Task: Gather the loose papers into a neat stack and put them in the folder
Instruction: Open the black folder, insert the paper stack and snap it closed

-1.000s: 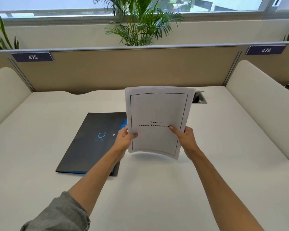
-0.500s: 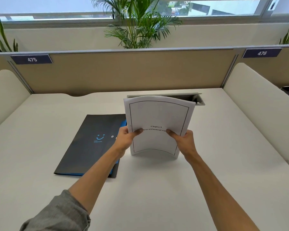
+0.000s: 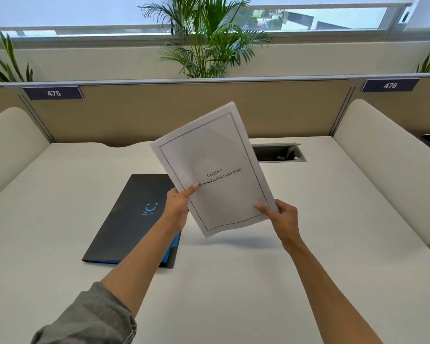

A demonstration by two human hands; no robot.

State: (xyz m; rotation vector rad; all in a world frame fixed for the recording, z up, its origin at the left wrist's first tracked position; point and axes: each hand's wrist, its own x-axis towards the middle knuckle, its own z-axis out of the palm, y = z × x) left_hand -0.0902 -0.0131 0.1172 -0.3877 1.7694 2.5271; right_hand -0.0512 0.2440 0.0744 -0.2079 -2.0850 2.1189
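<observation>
A stack of white papers point(image 3: 216, 167) with a black border and a printed chapter title is held up above the desk, tilted so its top leans to the right. My left hand point(image 3: 178, 204) grips its left edge and my right hand point(image 3: 282, 217) grips its lower right corner. A closed black folder point(image 3: 132, 214) with a blue smile mark lies flat on the white desk point(image 3: 233, 281), left of the papers and partly under my left forearm. A blue edge shows at the folder's near side.
A beige partition point(image 3: 134, 112) with number plates closes the back of the desk. Cream side panels point(image 3: 387, 160) stand at left and right. An open cable tray point(image 3: 278, 152) sits in the desk behind the papers. Plants stand behind the partition.
The papers stood upright with their bottom edge on the desk half a second ago. Both hands have now lifted them off the surface and rotated them so they slant.
</observation>
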